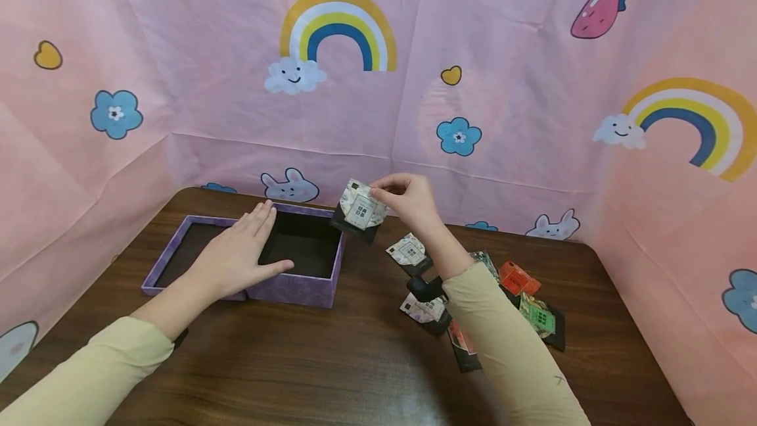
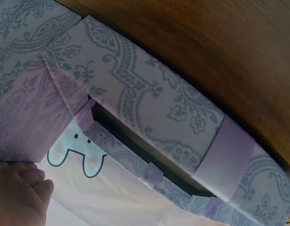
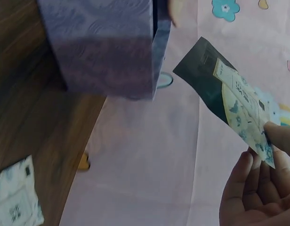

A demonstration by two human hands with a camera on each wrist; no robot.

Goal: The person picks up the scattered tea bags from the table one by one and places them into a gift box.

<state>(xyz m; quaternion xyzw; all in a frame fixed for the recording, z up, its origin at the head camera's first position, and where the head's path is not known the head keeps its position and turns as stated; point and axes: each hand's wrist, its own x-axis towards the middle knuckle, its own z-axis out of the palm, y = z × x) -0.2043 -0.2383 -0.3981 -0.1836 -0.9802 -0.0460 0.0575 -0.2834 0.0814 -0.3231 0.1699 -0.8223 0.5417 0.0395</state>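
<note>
Right hand (image 1: 408, 201) pinching packet (image 1: 361, 212), long axis slanting to lower left
My left hand (image 1: 233, 256), fingers straight, is hiding the box (image 1: 294, 290) partly.

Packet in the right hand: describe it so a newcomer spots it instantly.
Find the deep, open purple box on the brown table. At its right edge in the head view, the right hand pinches a packet, pale and floral at one end, dark at the other. It's the only packet held up; the other packets lie on the table.
</note>
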